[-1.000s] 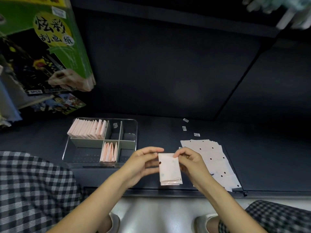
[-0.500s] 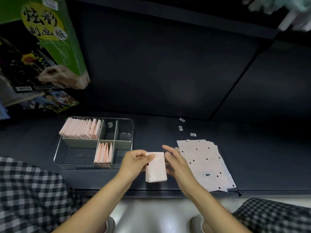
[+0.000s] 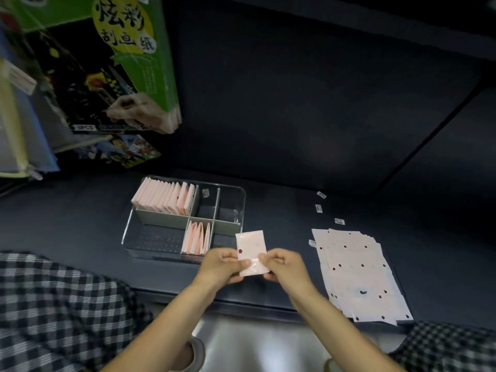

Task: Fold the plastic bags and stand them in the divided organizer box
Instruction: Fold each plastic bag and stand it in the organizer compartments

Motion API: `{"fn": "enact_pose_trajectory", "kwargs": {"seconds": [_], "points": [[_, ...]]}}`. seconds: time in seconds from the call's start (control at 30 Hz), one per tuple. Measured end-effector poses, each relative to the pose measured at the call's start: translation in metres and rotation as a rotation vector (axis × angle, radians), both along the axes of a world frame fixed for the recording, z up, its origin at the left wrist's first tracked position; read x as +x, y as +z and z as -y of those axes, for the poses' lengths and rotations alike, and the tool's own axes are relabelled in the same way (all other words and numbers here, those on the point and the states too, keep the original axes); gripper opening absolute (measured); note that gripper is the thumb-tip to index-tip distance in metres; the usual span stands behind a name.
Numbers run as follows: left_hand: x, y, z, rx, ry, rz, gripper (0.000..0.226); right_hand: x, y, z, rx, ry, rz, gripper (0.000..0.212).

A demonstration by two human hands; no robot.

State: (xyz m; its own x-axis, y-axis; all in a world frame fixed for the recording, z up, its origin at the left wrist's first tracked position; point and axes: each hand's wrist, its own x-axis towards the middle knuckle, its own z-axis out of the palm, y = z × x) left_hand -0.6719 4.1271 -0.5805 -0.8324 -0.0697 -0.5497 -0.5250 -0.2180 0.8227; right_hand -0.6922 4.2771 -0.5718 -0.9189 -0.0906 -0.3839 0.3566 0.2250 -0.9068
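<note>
Both hands meet just below the centre of the frame: the left hand [image 3: 224,264] and the right hand [image 3: 281,264] each pinch the lower part of one folded bag [image 3: 251,251], thumbs on its near face, so it stands out above the fingers with its long axis running up the frame. The divided organizer box [image 3: 128,232] sits on the dark shelf [image 3: 80,210] just to the upper left of the hands, and the left hand is the nearer one. Its front middle compartment, holding a few upright folded bags [image 3: 197,237], lies close beside the held bag, with room apparently left. The unfolded bag stack [image 3: 357,272] lies flat at the right, apart from both hands.
</note>
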Motion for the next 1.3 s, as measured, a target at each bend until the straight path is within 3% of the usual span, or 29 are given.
{"fn": "enact_pose_trajectory", "kwargs": {"seconds": [0.07, 0.2, 0.3, 0.7, 0.93, 1.17, 1.3], "points": [[-0.002, -0.007, 0.01, -0.199, 0.023, -0.058, 0.008, -0.005, -0.006, 0.01, 0.048, -0.019, -0.011, 0.018], [0.0, -0.026, 0.04, -1.032, -0.072, -0.214, 0.022, -0.018, -0.015, 0.033, 0.075, -0.082, -0.024, 0.021], [-0.006, -0.037, 0.053, -1.249, -0.118, -0.219, 0.026, -0.02, -0.021, 0.048, 0.072, -0.083, -0.018, 0.02], [-0.024, -0.06, 0.066, -1.456, -0.142, -0.071, 0.025, -0.032, -0.035, 0.082, 0.134, -0.064, -0.061, 0.025], [-0.027, -0.063, 0.075, -1.413, -0.054, -0.042, 0.024, -0.046, -0.032, 0.103, 0.536, 0.119, -0.275, 0.023], [-0.025, -0.062, 0.076, -1.373, -0.007, -0.078, 0.02, -0.048, -0.032, 0.129, 0.789, 0.247, -0.305, 0.01], [-0.026, -0.062, 0.075, -1.361, -0.009, -0.111, 0.024, -0.048, -0.038, 0.14, 0.929, 0.322, -0.31, 0.018]]}}
